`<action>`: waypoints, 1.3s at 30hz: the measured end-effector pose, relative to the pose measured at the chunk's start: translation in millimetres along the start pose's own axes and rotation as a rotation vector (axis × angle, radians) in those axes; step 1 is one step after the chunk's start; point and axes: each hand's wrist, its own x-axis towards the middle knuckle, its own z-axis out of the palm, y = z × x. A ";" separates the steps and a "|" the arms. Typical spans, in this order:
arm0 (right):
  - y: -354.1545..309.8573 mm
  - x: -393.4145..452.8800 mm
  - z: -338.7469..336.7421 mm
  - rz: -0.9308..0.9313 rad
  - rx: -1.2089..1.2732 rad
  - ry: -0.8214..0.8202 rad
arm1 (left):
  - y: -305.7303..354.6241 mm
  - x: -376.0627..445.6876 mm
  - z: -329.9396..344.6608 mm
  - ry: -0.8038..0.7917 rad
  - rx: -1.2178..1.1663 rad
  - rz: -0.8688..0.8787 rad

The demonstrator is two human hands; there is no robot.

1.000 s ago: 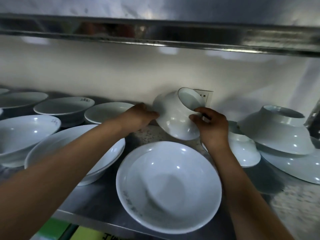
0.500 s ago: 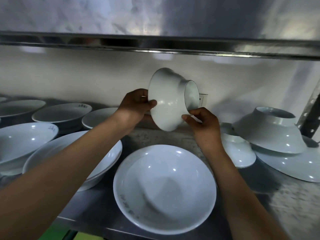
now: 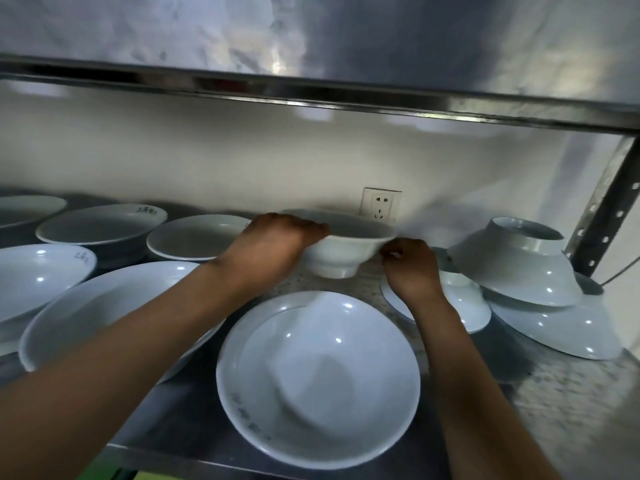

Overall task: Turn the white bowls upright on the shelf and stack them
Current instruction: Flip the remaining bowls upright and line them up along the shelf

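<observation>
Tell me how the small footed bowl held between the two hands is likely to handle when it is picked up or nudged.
The small footed bowl looks glazed and glossy, so probably rigid, somewhat slippery and breakable if knocked. Its foot is much narrower than its flared rim, so a push at the rim may tip it. The left hand and right hand grip opposite rim edges, which probably steadies it.

The left rim of the small bowl (image 3: 341, 252) was covered by the left hand (image 3: 273, 247), an upturned bowl (image 3: 460, 299) was partly hidden behind the right hand (image 3: 410, 268) — and the far-left bowls (image 3: 27, 207) were cut off by the edge.
</observation>
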 end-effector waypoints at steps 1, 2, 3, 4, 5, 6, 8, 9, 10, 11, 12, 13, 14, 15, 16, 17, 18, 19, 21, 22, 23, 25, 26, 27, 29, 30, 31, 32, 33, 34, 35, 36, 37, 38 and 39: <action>-0.5 -0.1 -0.2 0.011 0.005 0.010 | -0.5 -2.4 2.1 -0.018 0.042 0.018; -0.9 0.3 -0.2 0.019 0.021 0.014 | -1.9 -4.5 4.3 -0.019 0.073 0.019; -1.1 1.0 -1.8 0.032 0.043 0.022 | -3.7 -5.2 5.5 -0.026 0.084 0.010; -1.1 1.2 -3.6 0.047 0.061 0.033 | -4.2 -5.0 5.6 -0.037 0.083 -0.004; -1.0 0.5 -5.5 0.062 0.075 0.046 | -3.6 -5.1 5.0 -0.051 0.083 -0.020; -0.5 -0.2 -6.7 0.073 0.084 0.057 | -2.3 -4.8 4.1 -0.072 0.086 -0.032; -0.6 -1.0 -8.7 0.083 0.094 0.065 | 0.5 -5.0 2.9 -0.131 0.083 -0.048; -1.4 -1.6 -9.5 0.084 0.095 0.066 | 2.1 -4.9 2.3 -0.165 0.075 -0.059; -1.9 -2.6 -10.1 0.082 0.095 0.066 | 3.3 -5.3 2.0 -0.195 0.065 -0.069; -2.3 -3.3 -10.2 0.085 0.093 0.065 | 4.1 -6.1 2.3 -0.219 0.059 -0.078; -2.2 -3.5 -10.3 0.088 0.088 0.061 | 4.8 -6.9 2.6 -0.244 0.062 -0.088; -2.0 -3.6 -9.8 0.091 0.080 0.052 | 5.8 -8.3 3.1 -0.270 0.068 -0.099; -1.3 -3.6 -8.6 0.090 0.066 0.037 | 7.5 -9.8 3.3 -0.289 0.070 -0.102; -1.3 -3.9 -7.2 0.085 0.043 0.015 | 9.5 -10.6 3.4 -0.294 0.070 -0.094; -1.5 -4.4 -5.8 0.077 0.015 -0.013 | 11.7 -11.0 3.2 -0.290 0.070 -0.082; -1.8 -4.8 -4.5 0.070 -0.009 -0.039 | 13.0 -10.8 2.7 -0.288 0.071 -0.071; -1.6 -5.2 -3.3 0.064 -0.026 -0.056 | 13.8 -10.5 2.5 -0.287 0.064 -0.061; -1.3 -5.7 -2.2 0.058 -0.036 -0.065 | 13.6 -10.3 2.8 -0.292 0.055 -0.060; 0.6 -6.2 -1.6 0.059 -0.032 -0.057 | 13.0 -11.1 5.3 -0.321 0.022 -0.088; 1.4 -5.7 -1.9 0.059 -0.022 -0.045 | 12.6 -12.1 7.0 -0.346 0.005 -0.114; 2.7 -5.1 -2.5 0.061 -0.013 -0.033 | 12.4 -12.0 8.7 -0.379 -0.009 -0.140; 4.1 -3.5 -3.6 0.059 0.010 -0.013 | 11.7 -10.5 11.0 -0.427 -0.042 -0.151; 4.4 -3.1 -3.9 0.055 0.020 -0.004 | 10.5 -9.0 11.6 -0.441 -0.065 -0.149; 4.5 -3.2 -3.9 0.052 0.028 0.004 | 9.5 -7.0 10.9 -0.462 -0.078 -0.157; 6.4 -2.5 -2.4 0.054 0.046 0.024 | 5.7 -1.6 10.2 -0.522 -0.093 -0.177; 7.9 -2.3 -1.8 0.057 0.060 0.037 | 3.8 1.3 9.4 -0.549 -0.110 -0.177; 9.3 -2.0 -1.2 0.058 0.073 0.050 | 2.2 4.5 8.4 -0.585 -0.120 -0.176; 10.0 -1.7 -1.0 0.053 0.085 0.064 | 1.0 6.9 6.7 -0.624 -0.113 -0.162; 10.9 -1.5 -2.0 0.048 0.094 0.078 | 1.3 10.2 5.3 -0.672 -0.095 -0.163; 10.8 -1.8 -3.4 0.040 0.104 0.093 | 2.5 13.1 4.2 -0.695 -0.082 -0.175; 10.4 -2.9 -6.5 0.025 0.116 0.116 | 6.3 16.8 2.9 -0.688 -0.086 -0.202; 10.4 -4.9 -9.9 -0.001 0.129 0.147 | 12.4 21.1 0.8 -0.646 -0.100 -0.226; 10.4 -7.6 -12.4 -0.026 0.146 0.181 | 20.7 24.9 -3.3 -0.593 -0.110 -0.243; 11.6 -11.1 -17.0 -0.039 0.169 0.210 | 31.5 29.0 -7.5 -0.544 -0.118 -0.255; 14.9 -14.7 -22.4 -0.039 0.199 0.234 | 43.5 32.7 -11.3 -0.499 -0.125 -0.256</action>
